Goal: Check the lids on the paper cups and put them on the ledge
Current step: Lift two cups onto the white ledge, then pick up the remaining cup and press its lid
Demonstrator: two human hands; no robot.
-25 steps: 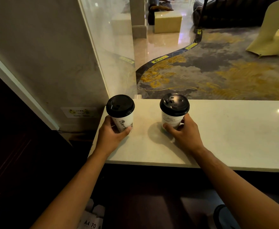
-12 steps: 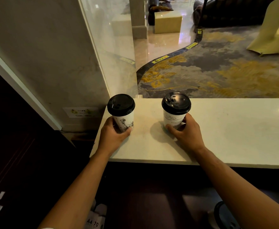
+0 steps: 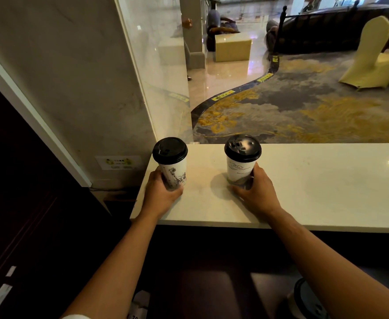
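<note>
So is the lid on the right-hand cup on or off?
On. The black lid caps the cup held by the right hand.

two bare forearms are being shown from the lower edge of the frame, uncovered from elbow to wrist. no watch, ring or band is being worn on the left hand (image 3: pixel 163 194) or the right hand (image 3: pixel 259 194). a small edge of a white sleeve (image 3: pixel 75 316) is being glimpsed at the left elbow.
</note>
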